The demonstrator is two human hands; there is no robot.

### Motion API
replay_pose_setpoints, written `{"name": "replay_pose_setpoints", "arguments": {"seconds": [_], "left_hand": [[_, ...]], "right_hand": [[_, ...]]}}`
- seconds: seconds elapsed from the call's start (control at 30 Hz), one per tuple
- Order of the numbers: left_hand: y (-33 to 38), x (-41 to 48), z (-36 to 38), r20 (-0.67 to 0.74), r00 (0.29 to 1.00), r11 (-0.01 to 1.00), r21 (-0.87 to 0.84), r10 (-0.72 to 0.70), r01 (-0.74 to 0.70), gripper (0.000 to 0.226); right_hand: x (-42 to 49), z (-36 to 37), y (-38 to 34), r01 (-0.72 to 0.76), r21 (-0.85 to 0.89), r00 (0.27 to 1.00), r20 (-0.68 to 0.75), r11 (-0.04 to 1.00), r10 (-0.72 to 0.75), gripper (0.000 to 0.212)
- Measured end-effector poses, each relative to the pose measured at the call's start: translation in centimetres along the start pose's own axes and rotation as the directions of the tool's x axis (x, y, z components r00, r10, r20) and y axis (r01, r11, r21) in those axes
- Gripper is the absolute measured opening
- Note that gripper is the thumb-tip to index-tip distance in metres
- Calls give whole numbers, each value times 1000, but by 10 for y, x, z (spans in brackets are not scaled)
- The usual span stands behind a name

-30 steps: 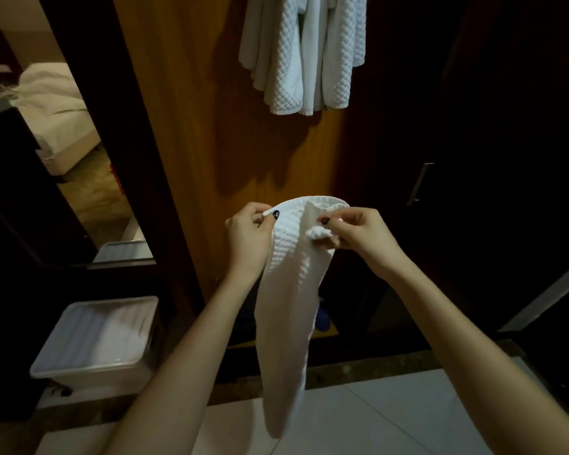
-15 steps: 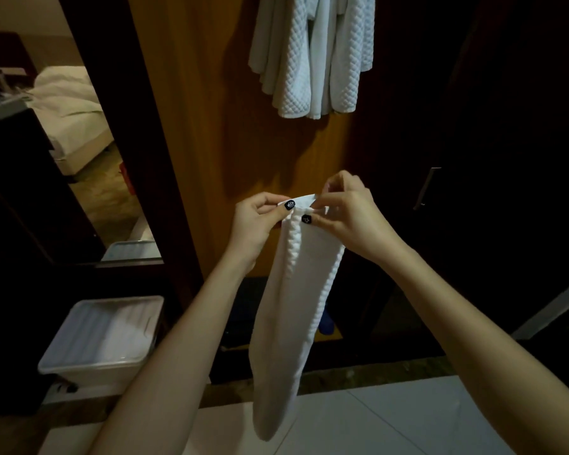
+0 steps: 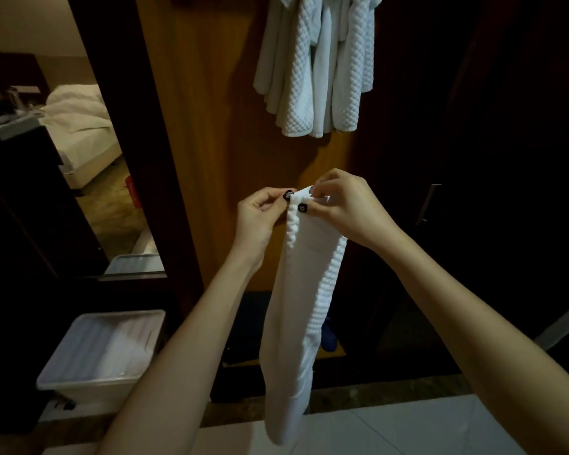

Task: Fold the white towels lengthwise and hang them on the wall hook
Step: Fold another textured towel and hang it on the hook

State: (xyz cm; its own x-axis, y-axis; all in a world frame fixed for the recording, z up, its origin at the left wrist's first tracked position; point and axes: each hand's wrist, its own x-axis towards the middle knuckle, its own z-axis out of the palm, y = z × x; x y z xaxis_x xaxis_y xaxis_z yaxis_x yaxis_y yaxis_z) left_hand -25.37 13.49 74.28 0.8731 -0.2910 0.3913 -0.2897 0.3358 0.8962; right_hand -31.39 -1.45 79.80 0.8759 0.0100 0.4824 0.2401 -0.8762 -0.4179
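Head view — towel hanging vertical, hands pinching top

Open space runs up the wooden panel toward twelve o'clock, until hanging towels block it. A white lidded bin stands low at seven o'clock.

Tops of hanging towels out of view above.

Hotel room, made bed beyond doorway, wood panel, hung waffle towels
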Motion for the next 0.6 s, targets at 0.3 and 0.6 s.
{"name": "replay_pose_setpoints", "arguments": {"seconds": [0.3, 0.6], "left_hand": [[2, 9, -11, 96, 995, 999, 29, 27, -30, 30], [1, 19, -25, 67, 991, 958, 257, 115, -129, 31]], "right_hand": [[8, -17, 21, 47, -125, 983, 181, 991, -24, 40], [-3, -28, 32, -20, 79, 925, 379, 997, -11, 43]]}}
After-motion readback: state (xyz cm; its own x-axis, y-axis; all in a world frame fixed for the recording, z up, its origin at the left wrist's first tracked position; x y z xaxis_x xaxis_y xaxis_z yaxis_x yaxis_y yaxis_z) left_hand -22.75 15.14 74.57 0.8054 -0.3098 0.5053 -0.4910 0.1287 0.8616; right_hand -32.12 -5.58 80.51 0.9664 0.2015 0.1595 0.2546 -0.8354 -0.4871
